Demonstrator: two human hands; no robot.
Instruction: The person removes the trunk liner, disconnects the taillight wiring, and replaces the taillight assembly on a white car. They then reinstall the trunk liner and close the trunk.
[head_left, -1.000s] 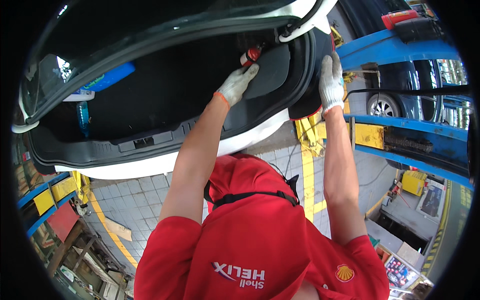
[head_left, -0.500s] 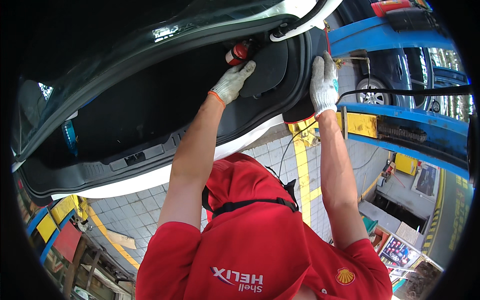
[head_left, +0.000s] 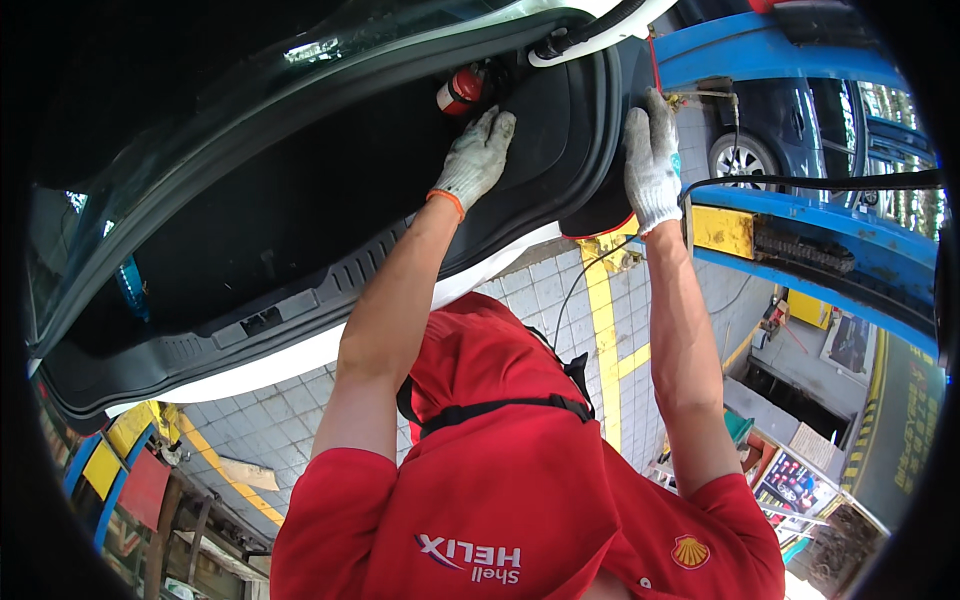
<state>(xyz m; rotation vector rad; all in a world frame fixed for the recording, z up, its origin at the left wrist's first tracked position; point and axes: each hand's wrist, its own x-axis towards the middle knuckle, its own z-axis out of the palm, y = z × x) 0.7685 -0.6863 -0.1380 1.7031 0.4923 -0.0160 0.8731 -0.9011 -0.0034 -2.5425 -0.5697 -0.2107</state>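
Both of my hands wear white knit gloves. My left hand (head_left: 478, 158) reaches into the open trunk of a white car, fingers stretched out and laid against the black side trim panel (head_left: 545, 130). Just beyond its fingertips is a small red fire extinguisher (head_left: 461, 92) with a white band. My right hand (head_left: 652, 165) lies flat along the outer rear corner of the car, past the trunk's rubber seal (head_left: 600, 130), with its fingers straight. Neither hand wraps round anything. The palms and whatever lies under them are hidden.
A blue lift beam (head_left: 800, 205) with a yellow block runs to the right, a black cable (head_left: 820, 183) crossing above it. Another dark car (head_left: 800, 130) stands beyond. Below the trunk sill (head_left: 270, 320) is a tiled floor (head_left: 540, 290) with yellow lines.
The rounded cover in the trunk's side trim, tilted out before, now sits nearly flush. My left hand has shifted slightly right, its fingers still on the trim. My right hand has barely moved.
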